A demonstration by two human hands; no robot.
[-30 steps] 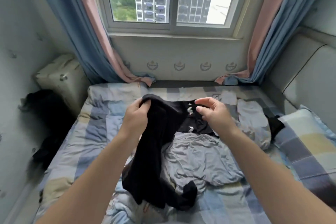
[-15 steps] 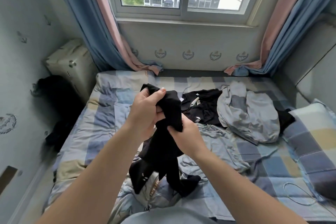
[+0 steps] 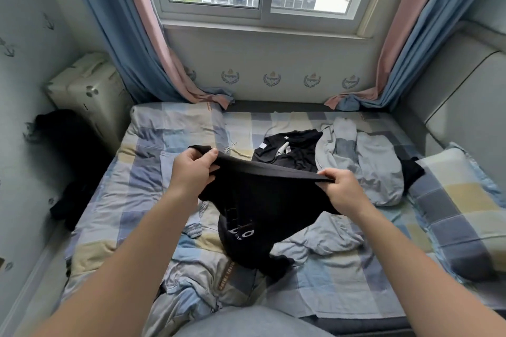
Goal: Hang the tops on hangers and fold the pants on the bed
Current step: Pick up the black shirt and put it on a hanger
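Observation:
I hold a black garment (image 3: pixel 262 205) with white lettering stretched out above the bed (image 3: pixel 131 194). My left hand (image 3: pixel 191 172) grips its left end and my right hand (image 3: pixel 342 189) pinches its right end, so the top edge runs taut between them. The rest of the cloth hangs down and touches the sheet. Behind it lie a black top (image 3: pixel 290 150) with a white label, a grey hooded top (image 3: pixel 367 161) and a light grey garment (image 3: pixel 328 232), partly hidden by the held cloth.
A checked pillow (image 3: pixel 454 205) lies at the right by the padded headboard (image 3: pixel 449 96). Dark clothes (image 3: pixel 68 161) are heaped in the gap left of the bed, beside a cream suitcase (image 3: pixel 87 93). Curtains (image 3: pixel 153 63) reach the mattress under the window.
My hands, bunched together on the black garment, have moved apart and pulled its upper edge out wide. The camera has tilted down slightly.

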